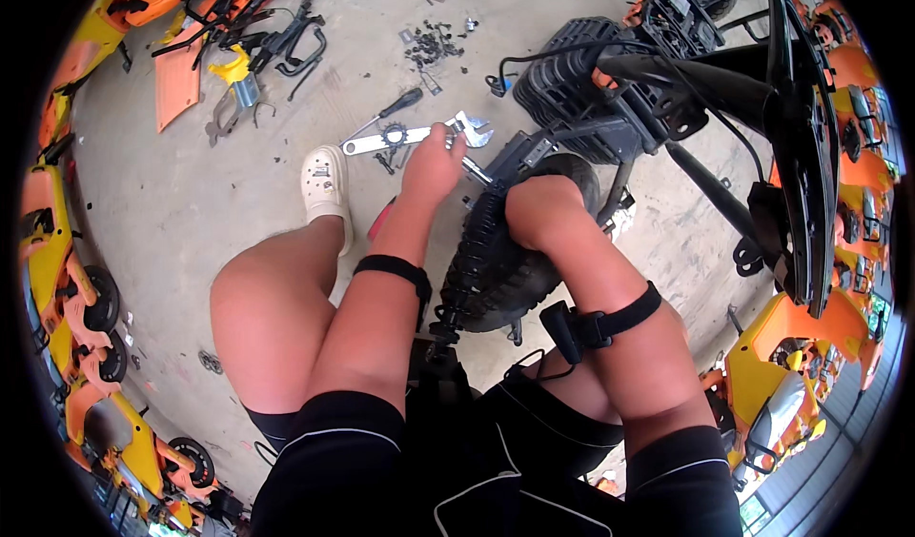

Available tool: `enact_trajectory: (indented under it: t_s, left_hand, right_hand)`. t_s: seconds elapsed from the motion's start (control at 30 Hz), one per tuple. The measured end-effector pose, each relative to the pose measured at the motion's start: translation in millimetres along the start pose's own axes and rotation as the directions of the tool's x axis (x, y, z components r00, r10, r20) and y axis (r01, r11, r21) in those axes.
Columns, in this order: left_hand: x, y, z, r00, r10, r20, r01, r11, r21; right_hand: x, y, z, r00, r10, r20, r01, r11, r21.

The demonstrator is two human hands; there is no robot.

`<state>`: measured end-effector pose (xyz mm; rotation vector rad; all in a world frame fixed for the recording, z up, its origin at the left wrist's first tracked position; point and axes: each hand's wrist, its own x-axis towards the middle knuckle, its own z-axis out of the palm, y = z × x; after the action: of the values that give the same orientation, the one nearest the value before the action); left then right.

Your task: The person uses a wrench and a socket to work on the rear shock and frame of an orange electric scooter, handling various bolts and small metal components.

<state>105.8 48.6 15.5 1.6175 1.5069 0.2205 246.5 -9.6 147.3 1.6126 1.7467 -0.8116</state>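
Observation:
My left hand point(435, 167) is closed around a shiny metal rod-shaped tool point(474, 169), which looks like a socket wrench; its tip meets the upper end of a black coil-spring shock absorber point(469, 251). Over the knobbly black tire point(515, 294) beside that spring, my right hand point(545, 211) bends down, with its fingers hidden from view. A dark metal frame bracket point(519, 156) lies just beyond both hands. On the floor past my left hand is a silver adjustable wrench point(367, 143), with a small toothed ring point(394, 134) on its handle.
A screwdriver point(400, 102) and a pile of bolts point(434, 46) lie on the concrete floor. The vehicle's black frame point(791, 146) rises at the right, beside a ribbed black plastic part point(562, 80). Orange and yellow vehicles point(48, 251) line both sides. Loose parts point(238, 89) lie at the far left.

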Motion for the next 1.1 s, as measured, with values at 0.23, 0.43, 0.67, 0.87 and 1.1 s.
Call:
enact_trajectory:
  t_s: [0.23,0.43,0.67,0.87,1.1]
  left_hand:
    - [5,-3,6,0.986,-0.168,0.016,0.156,0.944,0.289]
    - [-4,-11,9,0.998,0.029,-0.065,-0.028,1.0,0.01]
    - [2,-12,6,0.991,-0.132,0.03,0.121,0.964,0.235]
    - [-6,-16,7,0.999,-0.026,-0.022,0.024,0.996,-0.089]
    - [-2,-6,2,0.987,-0.153,0.048,0.144,0.977,0.16]
  right_hand:
    - [-2,4,4,0.998,-0.003,0.067,0.002,1.0,0.006]
    - [-2,5,6,1.0,0.0,-0.011,0.0,1.0,0.026]
    - [-5,3,-2,1.0,-0.018,0.017,0.018,1.0,0.011]
    - [-4,1,3,1.0,0.002,0.006,-0.001,0.999,-0.045]
    - [-5,4,-2,0.999,0.013,0.047,-0.012,1.0,-0.011]
